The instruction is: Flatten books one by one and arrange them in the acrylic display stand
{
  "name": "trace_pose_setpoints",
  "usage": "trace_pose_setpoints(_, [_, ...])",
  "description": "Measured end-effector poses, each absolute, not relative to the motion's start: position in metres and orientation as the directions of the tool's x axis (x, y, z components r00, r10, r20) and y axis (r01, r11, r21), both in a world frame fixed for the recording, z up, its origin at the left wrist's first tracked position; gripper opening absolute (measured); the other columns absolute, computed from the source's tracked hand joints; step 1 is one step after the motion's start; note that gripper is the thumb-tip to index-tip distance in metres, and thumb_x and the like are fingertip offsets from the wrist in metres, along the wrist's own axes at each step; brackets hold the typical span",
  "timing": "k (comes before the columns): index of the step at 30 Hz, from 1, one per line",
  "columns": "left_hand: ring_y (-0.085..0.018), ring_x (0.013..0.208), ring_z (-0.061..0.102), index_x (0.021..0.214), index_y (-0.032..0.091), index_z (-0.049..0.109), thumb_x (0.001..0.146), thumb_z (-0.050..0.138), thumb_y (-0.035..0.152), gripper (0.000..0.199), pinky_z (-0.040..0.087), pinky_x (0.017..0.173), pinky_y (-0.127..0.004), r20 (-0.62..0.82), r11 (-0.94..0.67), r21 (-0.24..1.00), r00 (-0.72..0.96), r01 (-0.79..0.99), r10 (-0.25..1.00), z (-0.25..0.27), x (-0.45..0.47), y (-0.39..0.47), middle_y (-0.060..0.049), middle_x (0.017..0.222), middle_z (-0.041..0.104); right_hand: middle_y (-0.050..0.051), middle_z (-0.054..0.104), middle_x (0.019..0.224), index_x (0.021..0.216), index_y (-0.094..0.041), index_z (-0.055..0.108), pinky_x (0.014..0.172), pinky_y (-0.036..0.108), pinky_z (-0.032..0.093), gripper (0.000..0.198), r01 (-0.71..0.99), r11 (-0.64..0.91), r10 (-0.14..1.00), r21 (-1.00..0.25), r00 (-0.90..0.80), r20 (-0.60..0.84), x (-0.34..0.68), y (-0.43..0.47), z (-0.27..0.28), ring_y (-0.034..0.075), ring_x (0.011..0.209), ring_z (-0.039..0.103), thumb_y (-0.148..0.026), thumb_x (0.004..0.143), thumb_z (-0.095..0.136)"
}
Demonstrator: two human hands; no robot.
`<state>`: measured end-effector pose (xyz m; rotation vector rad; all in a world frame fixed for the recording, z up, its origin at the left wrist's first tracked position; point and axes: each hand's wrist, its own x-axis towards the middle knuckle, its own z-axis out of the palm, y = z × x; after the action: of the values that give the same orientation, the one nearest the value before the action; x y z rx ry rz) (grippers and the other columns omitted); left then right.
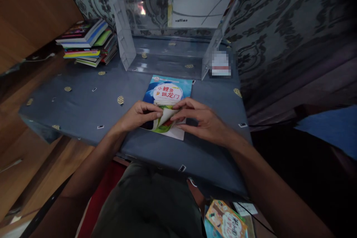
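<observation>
A picture book with a blue cover and red Chinese characters [168,93] lies flat on the blue-grey tablecloth in front of me. On its lower half rests a small booklet [167,115], green and red inside, with one pale page curled up. My left hand [141,114] pinches the booklet's left side between thumb and fingers. From the right, my right hand [202,119] has its thumb and fingers at the curled page and right edge. The two hands almost meet over the booklet, and they cover parts of both books.
A clear plastic rack [126,46] stands behind the book. At the back left is a stack of books [83,42]. A blurred-out item [221,63] sits right of the rack. More books [226,220] lie below the table at lower right. A white panel [206,11] leans at the back.
</observation>
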<state>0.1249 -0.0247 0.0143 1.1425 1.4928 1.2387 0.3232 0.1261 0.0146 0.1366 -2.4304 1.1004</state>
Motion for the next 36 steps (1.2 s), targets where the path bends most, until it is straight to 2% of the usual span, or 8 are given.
trace_pose_setpoints(5, [-0.019,0.083,0.072,0.089,0.020,0.082,0.074,0.081,0.045,0.029,0.057,0.080,-0.032,-0.071,0.094,0.989,-0.194,0.113,0.978,0.018,0.126,-0.024,-0.006,0.087,0.080,0.009,0.061,0.119,0.092,-0.020,0.073,0.072,0.033,0.059,0.015,-0.291,0.763,0.065,-0.578,-0.854,0.516,0.334,0.123,0.010,0.014,0.080,0.062,-0.013,0.093,0.061])
trace_pose_setpoints(12, [-0.022,0.094,0.073,0.095,0.020,0.082,0.080,0.078,0.041,0.026,0.057,0.085,-0.031,-0.044,0.067,0.985,-0.144,0.160,0.989,0.025,0.133,-0.025,-0.007,0.098,0.080,0.014,0.057,0.128,0.086,-0.018,0.070,0.066,0.028,0.056,0.022,-0.144,0.925,0.072,-0.352,-0.842,0.535,0.358,0.109,-0.008,0.014,0.080,0.060,-0.017,0.100,0.053])
trace_pose_setpoints(18, [-0.023,0.101,0.072,0.095,0.021,0.082,0.083,0.076,0.041,0.024,0.056,0.092,-0.034,0.008,0.024,0.979,-0.157,0.204,0.988,0.027,0.139,-0.026,-0.007,0.099,0.080,0.012,0.058,0.136,0.089,-0.019,0.071,0.067,0.028,0.057,0.022,-0.074,0.921,0.103,-0.382,-0.901,0.422,0.364,0.106,-0.014,0.015,0.083,0.061,-0.020,0.100,0.052])
trace_pose_setpoints(23, [-0.021,0.096,0.073,0.098,0.021,0.081,0.087,0.072,0.035,0.020,0.057,0.085,-0.031,0.107,-0.029,0.938,-0.208,0.346,0.972,0.024,0.143,-0.029,-0.007,0.101,0.080,0.013,0.061,0.134,0.091,-0.020,0.073,0.078,0.037,0.061,0.021,-0.082,0.934,0.059,-0.349,-0.925,0.375,0.367,0.106,-0.012,0.020,0.092,0.066,-0.022,0.099,0.054])
trace_pose_setpoints(27, [-0.019,0.097,0.071,0.111,0.024,0.078,0.094,0.061,0.024,0.024,0.056,0.085,-0.029,0.239,-0.113,0.799,-0.140,0.591,0.961,0.018,0.152,-0.035,-0.005,0.107,0.078,0.017,0.062,0.132,0.095,-0.018,0.074,0.086,0.045,0.061,0.022,-0.126,0.939,0.010,-0.320,-0.920,0.391,0.368,0.104,-0.011,0.026,0.105,0.067,-0.025,0.100,0.053])
trace_pose_setpoints(30, [-0.019,0.096,0.070,0.119,0.025,0.073,0.098,0.050,0.020,0.032,0.056,0.084,-0.031,0.334,-0.191,0.595,-0.025,0.781,0.942,0.014,0.161,-0.041,-0.006,0.107,0.075,0.014,0.066,0.127,0.097,-0.019,0.073,0.089,0.046,0.060,0.021,-0.158,0.928,0.001,-0.336,-0.904,0.427,0.367,0.104,-0.011,0.026,0.107,0.066,-0.025,0.100,0.053])
trace_pose_setpoints(33, [-0.021,0.099,0.069,0.122,0.022,0.071,0.098,0.054,0.027,0.030,0.056,0.088,-0.036,0.374,-0.223,0.389,0.068,0.894,0.925,0.010,0.169,-0.046,-0.009,0.108,0.073,0.012,0.069,0.118,0.104,-0.019,0.072,0.087,0.044,0.059,0.021,-0.167,0.924,0.006,-0.344,-0.893,0.451,0.364,0.104,-0.012,0.024,0.100,0.067,-0.023,0.100,0.052])
trace_pose_setpoints(36, [-0.023,0.103,0.069,0.123,0.021,0.069,0.096,0.061,0.039,0.033,0.056,0.092,-0.037,0.389,-0.224,0.285,0.102,0.932,0.916,0.007,0.171,-0.048,-0.011,0.112,0.072,0.013,0.069,0.116,0.109,-0.020,0.071,0.086,0.043,0.059,0.023,-0.168,0.925,0.005,-0.340,-0.891,0.454,0.361,0.104,-0.013,0.025,0.099,0.067,-0.022,0.100,0.050])
